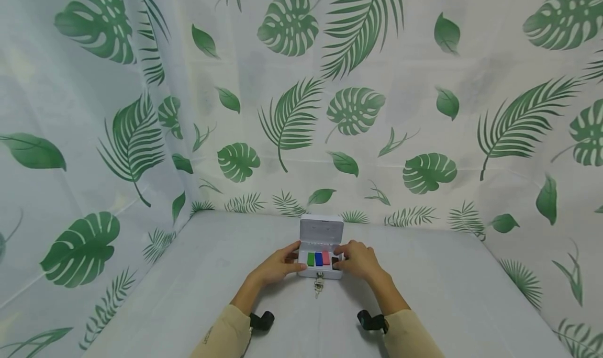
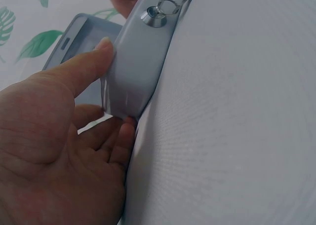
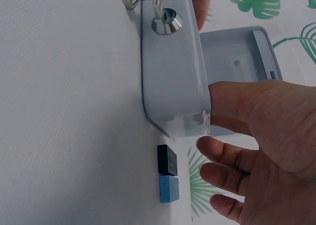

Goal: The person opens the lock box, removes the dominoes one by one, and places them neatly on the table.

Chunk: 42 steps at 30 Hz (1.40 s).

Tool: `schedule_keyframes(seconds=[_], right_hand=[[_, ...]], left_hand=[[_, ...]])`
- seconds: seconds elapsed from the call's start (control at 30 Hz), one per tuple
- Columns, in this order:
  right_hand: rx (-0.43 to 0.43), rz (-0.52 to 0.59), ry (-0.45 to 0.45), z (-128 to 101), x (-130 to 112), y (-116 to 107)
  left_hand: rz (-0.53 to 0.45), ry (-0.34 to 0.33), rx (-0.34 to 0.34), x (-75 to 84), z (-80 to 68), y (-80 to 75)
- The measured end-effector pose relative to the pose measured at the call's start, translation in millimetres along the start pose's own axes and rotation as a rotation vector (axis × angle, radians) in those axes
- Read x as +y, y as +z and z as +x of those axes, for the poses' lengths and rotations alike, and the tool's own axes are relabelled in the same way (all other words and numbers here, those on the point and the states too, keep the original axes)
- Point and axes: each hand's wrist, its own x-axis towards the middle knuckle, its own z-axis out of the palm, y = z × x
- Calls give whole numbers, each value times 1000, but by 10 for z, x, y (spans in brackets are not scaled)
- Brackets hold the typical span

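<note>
A small white cash box stands with its lid raised at the back and keys hanging from its front lock. A green block, a blue block and a pink block lie side by side inside. At the box's left end my left hand grips it, thumb over the front rim, fingers around the side. My right hand reaches in at the right end, thumb and forefinger pinching a dark block; its other fingers hang outside the box.
In the right wrist view, a black block and a light blue block lie on the white table just right of the box. A leaf-patterned curtain rises behind the table and along its sides. Both wrists wear black camera mounts.
</note>
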Motion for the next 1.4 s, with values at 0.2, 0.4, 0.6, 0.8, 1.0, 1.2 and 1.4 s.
schedule_keyframes(seconds=[0.2,0.4,0.6,0.8,1.0,1.2,1.4], right_hand=[[-32,7,30,10,-37,-20],[-47,-20,24,35,-67,-34],[-42,-30,18,46,-82,-18],[-44,-37,30,41,-109,-12],[-51,-35,54,53,-129,-8],[-37,-9,75,63,-102,57],[-21,-1,81,80,-88,102]], left_hand=[[0,13,-5,9,-8,-3],[-5,16,-4,19,-17,-5],[-1,14,-1,25,-11,-5],[-2,21,-3,16,-6,-5],[-5,28,-8,18,-5,-4],[5,22,-5,6,1,-4],[18,11,5,-3,1,-9]])
